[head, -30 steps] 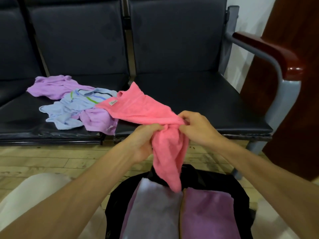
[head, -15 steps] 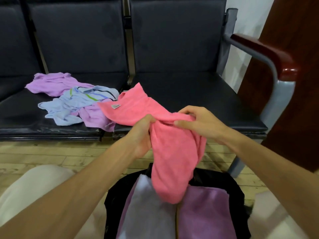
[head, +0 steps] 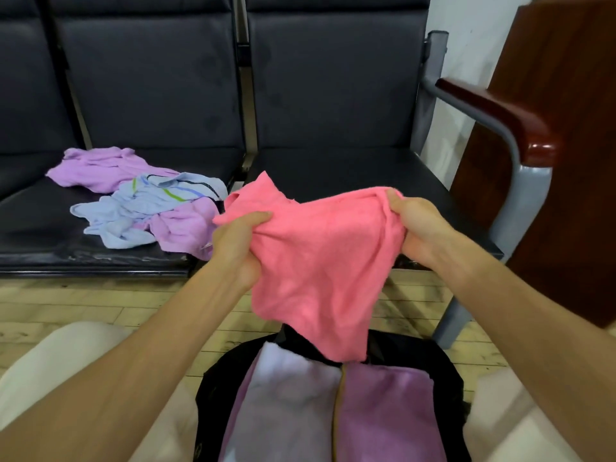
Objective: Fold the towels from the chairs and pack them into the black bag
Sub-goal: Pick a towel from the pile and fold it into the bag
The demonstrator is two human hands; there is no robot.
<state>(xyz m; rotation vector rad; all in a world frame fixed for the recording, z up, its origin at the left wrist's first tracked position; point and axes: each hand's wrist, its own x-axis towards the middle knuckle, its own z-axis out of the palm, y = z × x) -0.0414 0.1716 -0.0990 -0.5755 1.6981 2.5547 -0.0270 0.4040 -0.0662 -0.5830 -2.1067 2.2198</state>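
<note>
A pink towel (head: 320, 261) hangs spread between my hands above the black bag (head: 443, 368). My left hand (head: 240, 241) grips its left edge and my right hand (head: 416, 228) pinches its right edge. Inside the open bag lie a folded pale lilac towel (head: 283, 405) and a folded purple towel (head: 386, 415), side by side. On the left chair seat (head: 40, 225) a crumpled heap holds a purple towel (head: 100, 168), a light blue striped towel (head: 143, 205) and another purple towel (head: 186, 228).
The right chair seat (head: 350, 171) has a grey metal frame with a red-brown armrest (head: 500, 118). A dark wooden panel (head: 566, 161) stands at the far right. Light wooden floor (head: 83, 301) lies between chairs and bag. My pale trouser legs flank the bag.
My hands have moved apart, spreading the pink towel from a bunched clump into a wider sheet. Its far corner has lifted off the seat edge.
</note>
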